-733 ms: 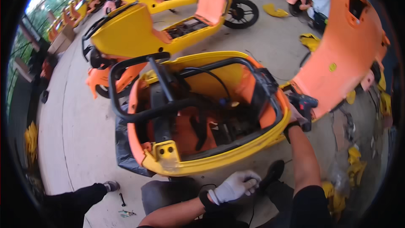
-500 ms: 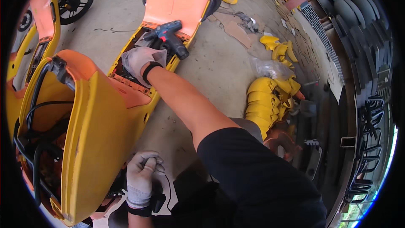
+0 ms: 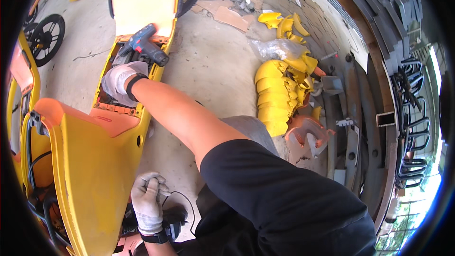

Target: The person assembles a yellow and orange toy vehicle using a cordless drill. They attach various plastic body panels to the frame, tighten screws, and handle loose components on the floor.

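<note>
My right hand point(image 3: 122, 77), in a white glove, reaches into the open compartment of a yellow and orange scooter body point(image 3: 90, 166). A thin translucent plastic bag point(image 3: 108, 84) surrounds this hand, and its fingers are hidden. Across the compartment's far end lies a dark cordless drill point(image 3: 144, 45) with red accents. Beyond it rises a flat orange panel point(image 3: 142, 7) of the same scooter. My left hand point(image 3: 147, 198), also gloved, hovers beside the yellow front part. Its fingers are curled together palm up; whether something small is pinched there I cannot make out.
Stacked yellow shell parts point(image 3: 272, 92) and a clear plastic sheet point(image 3: 277, 49) lie on the floor to the right. Farther right are dark metal parts point(image 3: 353, 147) and a rack of black bent tubes point(image 3: 414, 123). Another scooter's wheel point(image 3: 47, 40) stands at the far left.
The view has shifted, so the scooter sits lower and further left in it. My right hand stays in the compartment, with less of the bag showing. My left hand keeps its curled pose.
</note>
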`<state>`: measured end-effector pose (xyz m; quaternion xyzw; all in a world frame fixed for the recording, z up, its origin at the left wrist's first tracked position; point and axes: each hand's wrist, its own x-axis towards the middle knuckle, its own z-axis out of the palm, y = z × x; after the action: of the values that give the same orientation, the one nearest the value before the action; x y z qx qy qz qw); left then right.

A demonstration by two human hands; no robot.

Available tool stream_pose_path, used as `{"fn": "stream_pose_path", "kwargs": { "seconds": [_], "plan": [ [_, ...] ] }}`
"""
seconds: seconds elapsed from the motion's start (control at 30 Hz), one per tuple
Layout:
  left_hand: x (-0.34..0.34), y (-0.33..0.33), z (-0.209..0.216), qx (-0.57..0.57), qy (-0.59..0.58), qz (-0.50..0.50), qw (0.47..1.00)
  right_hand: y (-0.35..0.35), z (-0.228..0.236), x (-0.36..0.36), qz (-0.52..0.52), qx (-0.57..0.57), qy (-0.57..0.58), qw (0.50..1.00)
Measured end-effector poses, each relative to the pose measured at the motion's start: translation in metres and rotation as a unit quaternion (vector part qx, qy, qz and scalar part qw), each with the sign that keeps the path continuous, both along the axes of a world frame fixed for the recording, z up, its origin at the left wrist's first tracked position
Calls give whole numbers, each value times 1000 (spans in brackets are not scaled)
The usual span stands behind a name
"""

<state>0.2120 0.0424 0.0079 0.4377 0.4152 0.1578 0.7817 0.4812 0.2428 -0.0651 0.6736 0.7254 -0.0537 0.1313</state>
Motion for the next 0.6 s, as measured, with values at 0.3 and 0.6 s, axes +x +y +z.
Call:
{"fn": "stream_pose_path", "kwargs": {
  "seconds": [0.3, 0.6],
  "plan": [
    [-1, -6, 5, -11, 15, 2, 1000, 2, -14, 36, -233, 79, 140, 959],
    [11, -20, 10, 13, -12, -40, 999, -65, 5, 84, -240, 139, 405, 871]
  ]
}}
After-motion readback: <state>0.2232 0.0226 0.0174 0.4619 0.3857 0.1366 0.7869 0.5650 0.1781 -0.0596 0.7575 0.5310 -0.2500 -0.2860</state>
